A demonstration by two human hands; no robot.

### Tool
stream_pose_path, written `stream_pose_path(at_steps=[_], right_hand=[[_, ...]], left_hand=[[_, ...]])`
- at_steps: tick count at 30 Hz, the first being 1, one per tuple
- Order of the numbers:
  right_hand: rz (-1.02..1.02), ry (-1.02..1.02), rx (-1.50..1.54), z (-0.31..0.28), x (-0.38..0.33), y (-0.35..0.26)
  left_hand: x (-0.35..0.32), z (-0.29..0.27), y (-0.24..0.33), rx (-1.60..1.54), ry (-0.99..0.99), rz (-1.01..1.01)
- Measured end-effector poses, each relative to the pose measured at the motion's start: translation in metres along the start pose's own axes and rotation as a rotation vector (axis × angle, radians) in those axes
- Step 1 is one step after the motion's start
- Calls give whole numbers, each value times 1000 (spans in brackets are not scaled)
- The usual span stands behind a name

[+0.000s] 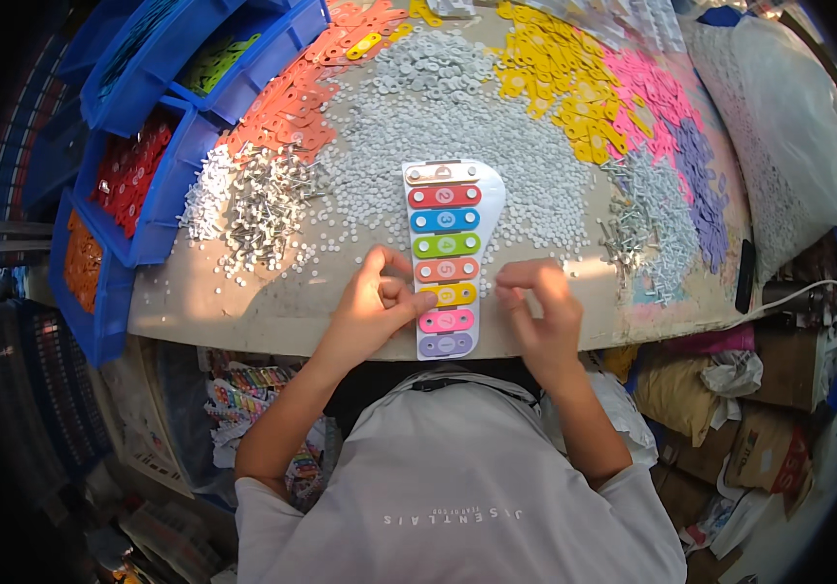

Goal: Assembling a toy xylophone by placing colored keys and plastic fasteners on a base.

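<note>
A toy xylophone (490,195) with a white base lies upright before me near the table's front edge. Its bars run from cream at the top through red, blue, green, orange, yellow and pink to purple. Small white caps sit on the ends of the upper bars. My left hand (370,310) is closed at the base's left side, its thumb pressed on the left end of the yellow bar (450,295). Just right of the base, apart from it, my right hand (542,307) has its thumb and forefinger pinched together. Whatever is between those fingertips is too small to make out.
Small white caps (370,146) spread over the table, with metal screws (268,200) at left and more screws (657,209) at right. Orange bars (292,97), yellow bars (555,88) and purple bars (701,185) lie around. Blue bins (170,234) stand left; a plastic sack (779,127) stands right.
</note>
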State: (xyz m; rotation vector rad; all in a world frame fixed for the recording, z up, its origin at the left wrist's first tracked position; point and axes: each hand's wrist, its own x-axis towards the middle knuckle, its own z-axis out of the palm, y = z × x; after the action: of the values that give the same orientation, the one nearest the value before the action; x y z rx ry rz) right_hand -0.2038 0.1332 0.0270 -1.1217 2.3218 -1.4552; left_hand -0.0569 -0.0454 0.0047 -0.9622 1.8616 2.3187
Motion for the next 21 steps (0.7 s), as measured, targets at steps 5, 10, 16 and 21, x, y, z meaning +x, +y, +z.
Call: stream_pose_path(at_steps=[5,10,16,21], right_hand=[[-239,-70,-32,22,-4,8],[-282,-108,-132,18,-8,12],[-267,-153,-158,17,-10,9],[488,-267,269,15,-5,7]], left_hand=[[2,3,0,32,2,39],[6,1,-4,-18,-30,46],[11,-4,-11,-16,-96,11],[14,-4,1,-32,-123,21]])
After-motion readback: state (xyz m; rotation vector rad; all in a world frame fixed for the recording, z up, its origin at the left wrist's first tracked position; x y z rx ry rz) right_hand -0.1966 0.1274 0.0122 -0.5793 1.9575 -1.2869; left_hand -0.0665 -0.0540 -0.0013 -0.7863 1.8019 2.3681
